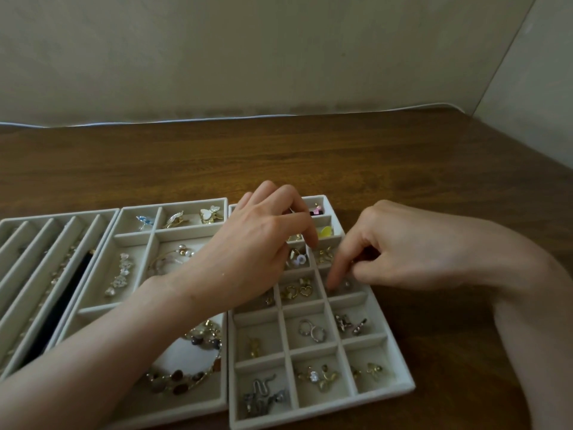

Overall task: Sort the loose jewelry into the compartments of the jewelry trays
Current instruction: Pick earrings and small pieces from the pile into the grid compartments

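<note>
On the wooden table (186,156) below cream wall (248,57), left hand (248,243), right hand (403,252) curl over tray (257,321); grip unclear.

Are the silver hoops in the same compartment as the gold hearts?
No, the silver hoops lie one compartment nearer the camera than the gold hearts, with a divider between them.

Dark wooden table (186,156), plain beige wall (217,51) behind

I count three trays: slotted tray (59,215), middle tray (173,202), grid tray (322,406). Three brooches (175,219) in middle tray's top row, two silver hoops (312,329).
</note>
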### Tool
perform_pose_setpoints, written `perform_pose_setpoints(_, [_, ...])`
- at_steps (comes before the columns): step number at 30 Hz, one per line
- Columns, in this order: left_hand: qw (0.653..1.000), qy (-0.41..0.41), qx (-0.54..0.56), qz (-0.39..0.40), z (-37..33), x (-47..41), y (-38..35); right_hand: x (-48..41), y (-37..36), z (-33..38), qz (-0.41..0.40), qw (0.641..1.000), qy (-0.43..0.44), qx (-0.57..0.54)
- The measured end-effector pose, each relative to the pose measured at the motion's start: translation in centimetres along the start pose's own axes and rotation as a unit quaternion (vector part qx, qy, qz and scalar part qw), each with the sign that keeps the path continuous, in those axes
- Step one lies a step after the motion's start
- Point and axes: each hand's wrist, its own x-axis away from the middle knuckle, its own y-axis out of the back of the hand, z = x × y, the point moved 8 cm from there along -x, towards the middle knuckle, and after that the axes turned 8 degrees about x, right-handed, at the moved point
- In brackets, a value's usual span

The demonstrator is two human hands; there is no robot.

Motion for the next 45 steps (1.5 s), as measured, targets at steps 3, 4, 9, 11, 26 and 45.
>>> perform_pose_setpoints(3, [1.0,-0.001,-0.001,0.0,0.0,0.0,0.0,-0.3,-0.1,-0.1,0.0,1.0,-0.003,0.006])
perform_pose_setpoints(4, [1.0,-0.002,0.0,0.0,0.0,0.0,0.0,-0.3,-0.1,-0.2,-0.002,1.0,-0.005,0.01])
perform_pose_setpoints(9, [1.0,0.0,0.003,0.007,-0.1,0.0,-0.1,-0.1,0.2,-0.5,-0.012,1.0,-0.018,0.015])
perform_pose_setpoints(11, [1.0,0.001,0.005,0.006,-0.1,0.1,-0.1,0.1,0.5,-0.6,-0.02,1.0,-0.015,-0.002])
perform_pose_setpoints(26, [0.999,0.021,0.039,-0.015,0.1,-0.2,1.1,-0.1,1.7,-0.1,-0.118,0.99,0.033,-0.074])
perform_pose_setpoints(45, [0.997,0.06,0.037,-0.003,1.4,3.7,4.5,-1.4,1.1,2.3,-0.189,0.976,0.106,-0.006])
